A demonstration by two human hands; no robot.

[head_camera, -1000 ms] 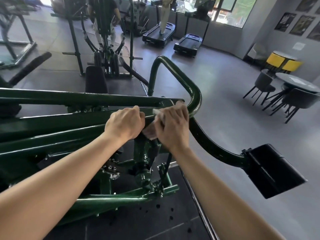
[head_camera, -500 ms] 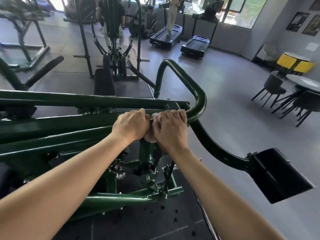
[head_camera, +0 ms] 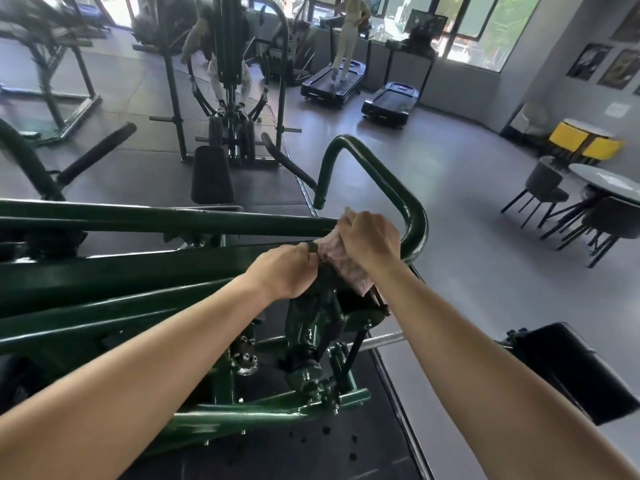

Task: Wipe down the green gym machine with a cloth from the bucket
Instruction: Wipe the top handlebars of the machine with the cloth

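The green gym machine [head_camera: 145, 220] fills the left and centre, with long bars running left and a curved handle [head_camera: 398, 188] rising at the right. My right hand [head_camera: 370, 239] grips a pale pink cloth [head_camera: 341, 266] bunched against the joint where the bars meet the handle. My left hand [head_camera: 285, 273] is curled round the green bar just left of the cloth, its fingers touching the cloth's edge. The bucket is not in view.
A black pad [head_camera: 571, 368] on the machine's arm juts out at lower right. Grey floor lies to the right, with chairs and a round table [head_camera: 602, 181] beyond. Other machines, two treadmills [head_camera: 332, 84] and people stand at the back.
My right hand has lifted and slid up toward the curved handle, and more of the cloth now hangs below it. My left hand stays on the bar. The view has shifted a little.
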